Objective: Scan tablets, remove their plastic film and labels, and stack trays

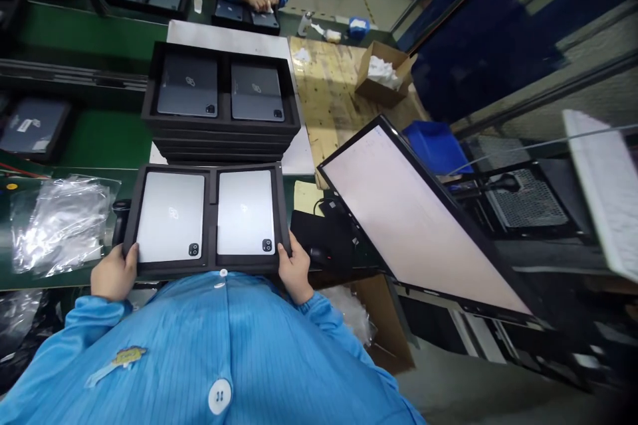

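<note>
A black foam tray (212, 232) is held close to my body, its two compartments each filled by a silver tablet: a left tablet (171, 219) and a right tablet (245, 212), backs facing up. Closed around the tray's left edge, my left hand (114, 273) has its thumb on the rim. On the opposite edge my right hand (296, 269) grips in the same way. Just beyond stands a stack of black trays (224, 136); the top one carries two dark grey tablets, one at left (188, 85) and one at right (256, 93).
Clear plastic bags (67, 222) lie at left. A monitor (419, 226) leans at right, near a mouse (319, 255). Beyond are a cardboard box (381, 76) with white material and a blue bin (438, 146). Across the bench, a co-worker's hands (262, 0) touch a tablet.
</note>
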Demonstrator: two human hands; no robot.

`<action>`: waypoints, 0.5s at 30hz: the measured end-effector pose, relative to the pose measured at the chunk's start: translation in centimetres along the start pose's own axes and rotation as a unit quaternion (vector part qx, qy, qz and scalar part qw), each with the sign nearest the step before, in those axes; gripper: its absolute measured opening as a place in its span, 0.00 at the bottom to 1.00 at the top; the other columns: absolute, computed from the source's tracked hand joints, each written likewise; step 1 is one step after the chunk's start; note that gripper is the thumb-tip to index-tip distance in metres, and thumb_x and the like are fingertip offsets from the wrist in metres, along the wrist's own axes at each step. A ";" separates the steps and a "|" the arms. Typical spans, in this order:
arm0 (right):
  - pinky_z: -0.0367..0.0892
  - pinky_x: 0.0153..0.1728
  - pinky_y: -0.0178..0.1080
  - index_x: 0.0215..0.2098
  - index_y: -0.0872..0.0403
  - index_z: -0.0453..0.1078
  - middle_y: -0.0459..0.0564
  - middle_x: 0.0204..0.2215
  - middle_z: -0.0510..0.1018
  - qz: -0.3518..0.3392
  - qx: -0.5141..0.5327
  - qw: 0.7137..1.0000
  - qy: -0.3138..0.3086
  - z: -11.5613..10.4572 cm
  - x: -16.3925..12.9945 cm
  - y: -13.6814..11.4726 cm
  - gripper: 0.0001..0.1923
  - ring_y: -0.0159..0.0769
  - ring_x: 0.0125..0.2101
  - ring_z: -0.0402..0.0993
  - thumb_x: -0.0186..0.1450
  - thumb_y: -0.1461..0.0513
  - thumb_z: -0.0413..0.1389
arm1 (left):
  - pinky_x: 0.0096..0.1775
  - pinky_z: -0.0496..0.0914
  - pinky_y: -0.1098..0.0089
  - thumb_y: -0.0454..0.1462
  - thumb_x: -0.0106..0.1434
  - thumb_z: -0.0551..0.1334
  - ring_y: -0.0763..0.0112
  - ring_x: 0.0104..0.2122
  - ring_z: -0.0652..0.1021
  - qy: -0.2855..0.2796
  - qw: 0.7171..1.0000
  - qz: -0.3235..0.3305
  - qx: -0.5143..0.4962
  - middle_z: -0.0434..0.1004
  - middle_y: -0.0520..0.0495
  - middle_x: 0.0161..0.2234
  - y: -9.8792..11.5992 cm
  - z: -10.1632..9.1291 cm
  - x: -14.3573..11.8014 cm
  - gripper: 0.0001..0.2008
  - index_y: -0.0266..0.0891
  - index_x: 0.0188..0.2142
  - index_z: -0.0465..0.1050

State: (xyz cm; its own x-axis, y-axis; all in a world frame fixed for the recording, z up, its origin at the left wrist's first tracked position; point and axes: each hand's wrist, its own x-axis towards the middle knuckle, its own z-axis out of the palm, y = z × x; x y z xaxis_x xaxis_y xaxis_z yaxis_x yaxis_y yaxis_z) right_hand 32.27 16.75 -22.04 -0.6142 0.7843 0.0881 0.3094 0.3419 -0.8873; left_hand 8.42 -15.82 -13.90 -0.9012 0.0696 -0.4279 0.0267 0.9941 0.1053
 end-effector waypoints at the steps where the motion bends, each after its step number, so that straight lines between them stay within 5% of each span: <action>1: 0.72 0.63 0.56 0.64 0.57 0.75 0.62 0.57 0.82 -0.012 0.004 1.000 0.012 -0.5 0.8 -0.5 0.28 0.53 0.59 0.79 0.71 0.51 0.55 | 0.51 0.74 0.45 0.57 0.68 0.38 0.30 0.50 0.80 0.013 1.000 -0.010 -0.017 0.81 0.25 0.44 0.8 -0.6 -0.4 0.40 0.32 0.54 0.75; 5: 0.73 0.62 0.57 0.63 0.56 0.75 0.61 0.56 0.83 -0.071 0.016 0.995 0.068 -1.4 8.7 -3.3 0.29 0.53 0.56 0.81 0.69 0.50 0.57 | 0.50 0.74 0.48 0.57 0.67 0.40 0.32 0.51 0.80 0.117 0.988 0.015 -0.096 0.81 0.27 0.46 4.8 -5.1 1.4 0.40 0.31 0.55 0.76; 10: 0.70 0.64 0.55 0.59 0.57 0.77 0.61 0.53 0.83 -0.149 0.019 0.987 0.057 -0.2 26.3 -9.4 0.25 0.51 0.57 0.78 0.68 0.54 0.58 | 0.51 0.73 0.55 0.51 0.69 0.48 0.39 0.51 0.80 0.243 0.958 0.098 -0.114 0.81 0.27 0.45 12.8 -13.9 10.8 0.31 0.28 0.49 0.79; 13: 0.71 0.62 0.52 0.57 0.60 0.76 0.62 0.51 0.83 -0.145 0.027 0.989 0.022 1.6 34.7 -11.8 0.23 0.49 0.56 0.77 0.68 0.55 0.58 | 0.56 0.71 0.57 0.47 0.74 0.49 0.43 0.56 0.78 0.225 0.961 0.118 -0.111 0.79 0.26 0.53 17.7 -17.7 16.5 0.29 0.25 0.55 0.77; 15: 0.74 0.58 0.51 0.54 0.61 0.76 0.64 0.48 0.84 -0.113 0.020 0.993 -0.005 2.9 37.8 -12.0 0.21 0.48 0.54 0.77 0.68 0.56 0.59 | 0.58 0.70 0.58 0.45 0.73 0.52 0.44 0.58 0.76 0.183 0.972 0.102 -0.104 0.78 0.25 0.55 19.8 -18.5 19.2 0.27 0.24 0.56 0.76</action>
State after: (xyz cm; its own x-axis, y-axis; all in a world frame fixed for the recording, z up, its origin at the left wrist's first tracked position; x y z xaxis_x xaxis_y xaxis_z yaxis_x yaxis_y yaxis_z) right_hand 3.26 40.75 -9.38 -0.6712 0.6853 0.2826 0.1345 0.4875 -0.8627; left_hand -16.37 3.65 -3.39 -0.9808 0.1917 -0.0349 0.1676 0.9215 0.3503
